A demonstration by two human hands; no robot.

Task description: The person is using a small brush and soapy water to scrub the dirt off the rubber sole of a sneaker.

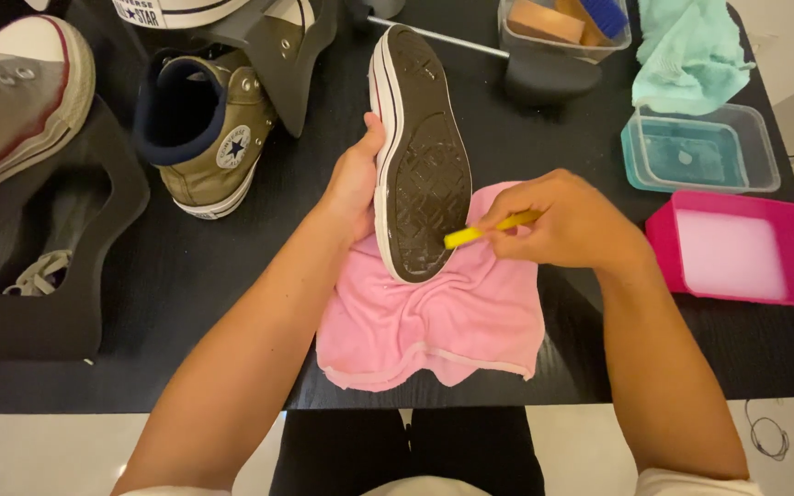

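Pink cloth (434,321) under sneaker (420,156), sole up in left hand (351,184), right hand (567,220) gripping yellow brush (484,230) on sole

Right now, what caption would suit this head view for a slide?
Left hand holds a shoe sole-up over a pink cloth; right hand works a yellow tool against the sole.

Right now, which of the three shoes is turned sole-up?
The one in the left hand, the dark-soled shoe over the pink cloth. The olive high-top and grey sneaker show uppers.
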